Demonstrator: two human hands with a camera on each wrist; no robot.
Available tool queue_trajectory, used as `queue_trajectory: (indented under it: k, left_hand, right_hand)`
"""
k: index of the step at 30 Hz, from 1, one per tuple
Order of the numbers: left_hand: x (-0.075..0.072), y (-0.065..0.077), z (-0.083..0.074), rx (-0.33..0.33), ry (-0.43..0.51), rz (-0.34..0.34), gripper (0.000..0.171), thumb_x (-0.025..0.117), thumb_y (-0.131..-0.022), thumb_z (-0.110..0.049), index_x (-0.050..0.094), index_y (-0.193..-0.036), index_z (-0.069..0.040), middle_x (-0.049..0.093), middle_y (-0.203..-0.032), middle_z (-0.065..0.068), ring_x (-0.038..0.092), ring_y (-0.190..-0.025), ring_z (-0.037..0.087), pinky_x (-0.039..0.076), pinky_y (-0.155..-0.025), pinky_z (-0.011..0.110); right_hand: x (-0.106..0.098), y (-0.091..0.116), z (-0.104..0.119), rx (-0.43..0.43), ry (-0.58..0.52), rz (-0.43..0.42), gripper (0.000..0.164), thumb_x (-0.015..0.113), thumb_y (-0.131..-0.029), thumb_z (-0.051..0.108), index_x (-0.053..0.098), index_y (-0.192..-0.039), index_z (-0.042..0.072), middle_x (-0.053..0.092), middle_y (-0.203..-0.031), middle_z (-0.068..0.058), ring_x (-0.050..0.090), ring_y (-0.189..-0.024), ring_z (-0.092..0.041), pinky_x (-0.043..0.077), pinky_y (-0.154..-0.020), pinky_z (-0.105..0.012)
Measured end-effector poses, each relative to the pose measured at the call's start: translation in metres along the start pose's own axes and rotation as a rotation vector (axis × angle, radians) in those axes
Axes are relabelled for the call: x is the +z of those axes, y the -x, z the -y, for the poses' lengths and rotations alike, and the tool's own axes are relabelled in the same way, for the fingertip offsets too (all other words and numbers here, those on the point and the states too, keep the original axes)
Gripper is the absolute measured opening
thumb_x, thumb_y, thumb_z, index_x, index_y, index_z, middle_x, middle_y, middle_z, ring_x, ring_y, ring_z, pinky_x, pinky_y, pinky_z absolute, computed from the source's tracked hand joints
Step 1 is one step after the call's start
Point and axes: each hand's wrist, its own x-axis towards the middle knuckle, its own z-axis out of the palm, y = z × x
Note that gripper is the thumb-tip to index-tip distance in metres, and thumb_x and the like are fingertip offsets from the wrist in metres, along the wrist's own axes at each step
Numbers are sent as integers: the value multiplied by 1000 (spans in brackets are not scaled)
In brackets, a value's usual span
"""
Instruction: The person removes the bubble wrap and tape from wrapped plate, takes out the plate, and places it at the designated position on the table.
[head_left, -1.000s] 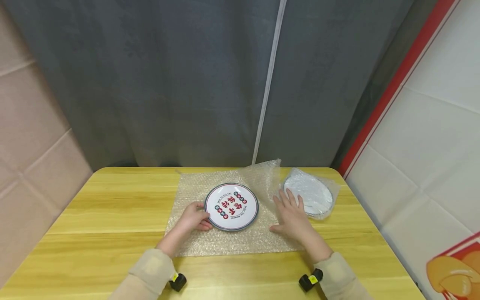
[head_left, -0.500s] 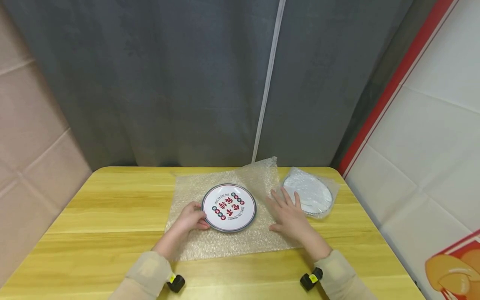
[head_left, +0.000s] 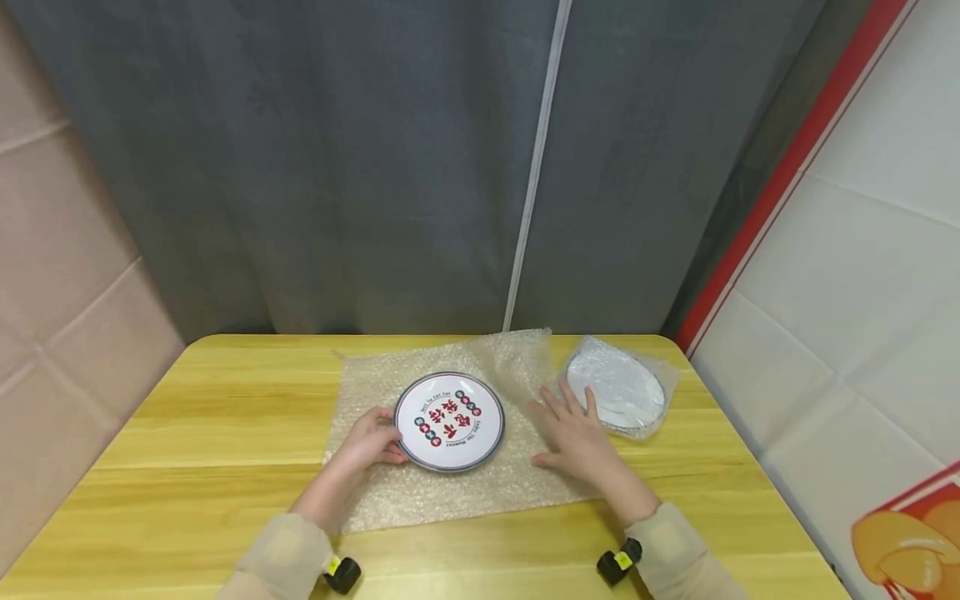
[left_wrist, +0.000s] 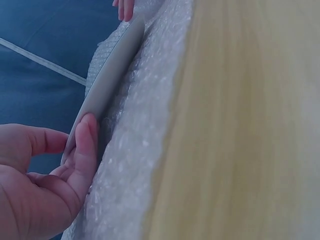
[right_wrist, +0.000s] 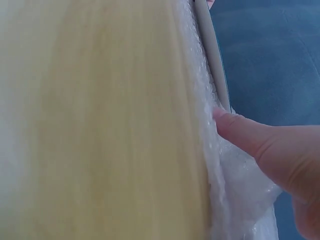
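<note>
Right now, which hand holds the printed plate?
The left hand, pinching the printed plate by its left edge; the right hand is apart from it, fingers spread over the bubble wrap.

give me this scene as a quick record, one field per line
left hand: grips the near-left rim of a round white ceramic-looking plate with red characters and a dark rim
right hand: fingers spread, at the right part of a clear bubble wrap sheet
beyond right hand: pale round item in clear bubble wrap
surface: yellow wood-grain table
backdrop: dark grey curtain
</note>
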Motion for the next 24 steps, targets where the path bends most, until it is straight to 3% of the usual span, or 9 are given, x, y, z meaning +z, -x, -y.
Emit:
queue_trajectory:
  k: [8, 24]
  left_hand:
    - [-10, 4, -3, 13, 9, -14, 39, 48, -85, 11, 35, -122, 12, 59, -78, 18, 61, -53, 19, 57, -54, 33]
    - [-34, 10, -17, 42, 11, -43, 45, 47, -87, 8, 29, -128, 13, 60, -71, 14, 61, -56, 16, 57, -57, 28]
  right_hand:
    - [2, 1, 3, -11, 58, 16, 96, 67, -69, 68, 45, -143, 11, 32, -151, -14, 14, -140, -42, 8, -107, -67]
    - [-1, 2, 11, -103, -7, 24, 93, 65, -70, 67, 47, -141, 9, 34, -149, -15, 14, -141, -39, -3, -111, -60]
